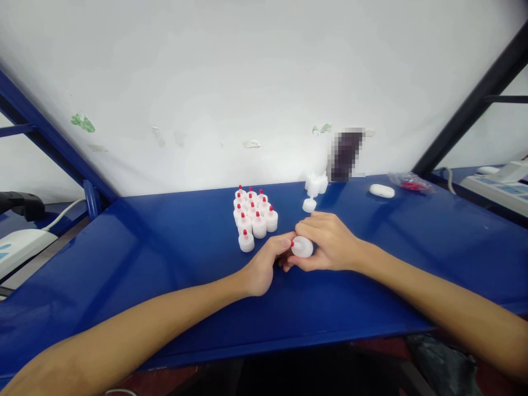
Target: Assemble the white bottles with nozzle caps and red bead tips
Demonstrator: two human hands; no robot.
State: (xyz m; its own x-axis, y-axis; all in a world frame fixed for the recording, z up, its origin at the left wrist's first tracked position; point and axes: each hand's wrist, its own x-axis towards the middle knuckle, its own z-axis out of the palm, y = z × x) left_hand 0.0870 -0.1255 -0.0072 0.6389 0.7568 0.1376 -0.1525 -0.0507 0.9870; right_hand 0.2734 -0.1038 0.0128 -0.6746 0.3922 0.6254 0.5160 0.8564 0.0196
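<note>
Tilted with its nozzle to the left, a small white plastic bottle (303, 248) is gripped between the thumb and fingers of my right hand (334, 242). At the nozzle's end sits a small red cap (292, 243). My left hand (264, 267) closes its thumb and fingertips around this red cap; part of its fingers is hidden behind the thumb and the bottle. To the left of the hands, several similar white bottles with red caps (259, 226) stand upright in a tight group. Beyond my right hand are white pieces (316, 183) and a single white piece (309, 205), with no red tips visible.
The blue table (181, 242) runs along a white wall (206, 99). A white oval case (381, 191) and a clear plastic bag (410, 182) with small red pieces lie at the back right. A dark pixelated patch (347, 155) stands by the wall. Power strips (25, 247) lie beyond the table's sides.
</note>
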